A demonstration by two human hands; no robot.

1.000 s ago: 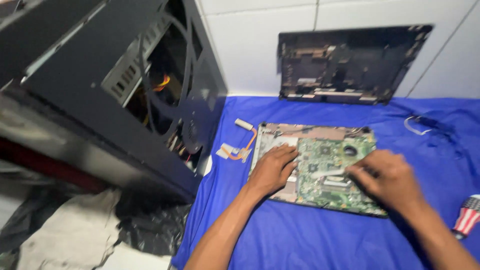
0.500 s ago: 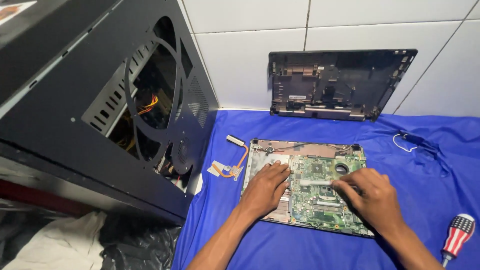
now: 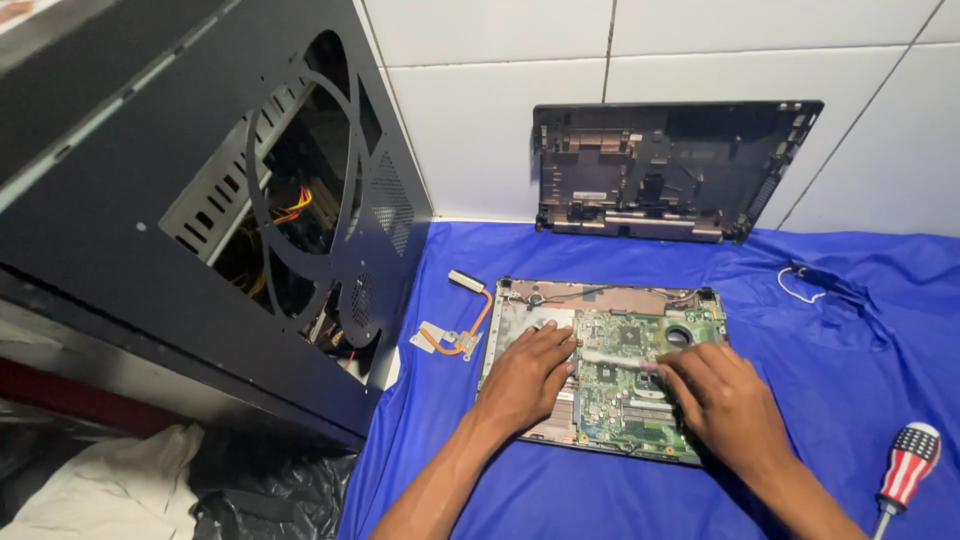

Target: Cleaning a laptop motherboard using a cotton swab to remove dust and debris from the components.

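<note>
— What's happening on the blue-draped bench [image 3: 560, 500]?

— A person works over an opened laptop chassis [image 3: 600, 365], its green motherboard [image 3: 635, 400] exposed. The left hand [image 3: 525, 375] lies flat, fingers spread, steadying the board's left edge; the right hand [image 3: 725, 405] pinches a thin pale tool [image 3: 615, 357] (a brush, seemingly) laid across the board.

— The step?

— Likely cleaning or probing the board. Next calls for light strokes, the board held steady.

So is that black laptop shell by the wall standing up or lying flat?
Standing: the black laptop shell leans on edge against the white tiled wall, hollow inside facing out.
</note>
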